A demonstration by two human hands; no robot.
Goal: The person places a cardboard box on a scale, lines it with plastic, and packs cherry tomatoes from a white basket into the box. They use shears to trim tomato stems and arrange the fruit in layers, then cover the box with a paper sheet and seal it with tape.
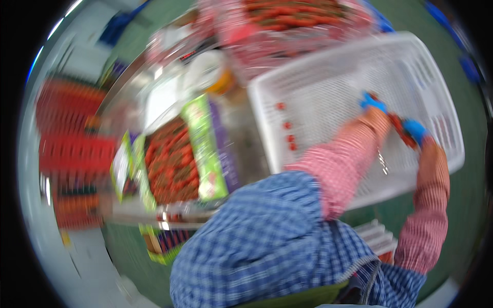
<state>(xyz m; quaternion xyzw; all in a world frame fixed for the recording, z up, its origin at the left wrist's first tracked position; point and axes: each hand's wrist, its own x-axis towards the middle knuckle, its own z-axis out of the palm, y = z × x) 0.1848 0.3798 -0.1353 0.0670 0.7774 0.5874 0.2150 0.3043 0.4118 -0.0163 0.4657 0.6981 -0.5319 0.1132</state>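
Observation:
Both my hands wear blue gloves and are over a white perforated crate (318, 92). My right hand (415, 131) is closed on a bunch of small red fruit (403, 131), which looks like cherry tomatoes on the vine. Close to its left is my left hand (374, 102), with a bit of red showing at its fingertips; motion smears those fingers, so their grip is unclear. Several loose red tomatoes (291, 138) lie in a row along the crate's left side. A thin shiny metal piece (383, 162), too blurred to name, shows below my left wrist.
Left of the crate, an open green-and-purple carton (208, 149) of red fruit stands on a metal table (246, 128). A white-and-orange roll (209, 72) sits behind it. Plastic-lined red fruit (292, 13) lies at the back. Red crates (77, 154) are stacked far left.

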